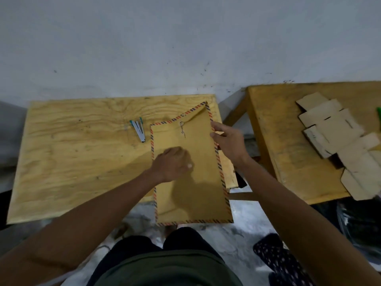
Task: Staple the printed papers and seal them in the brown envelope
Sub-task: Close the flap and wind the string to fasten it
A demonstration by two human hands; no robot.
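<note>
The brown envelope point(191, 172) lies on the desk point(72, 157), its near end hanging off the edge. The left hand point(175, 164) rests curled on its middle; the right hand point(228, 141) pinches its right edge. No papers show. The stapler point(139, 130) sits beside it. Next, I think: press flat, then wind the string point(182, 129) tight

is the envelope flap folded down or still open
Folded down. The flap lies flat over the brown envelope, its string clasp showing. Whether the string is wound tight is too small to tell.
</note>
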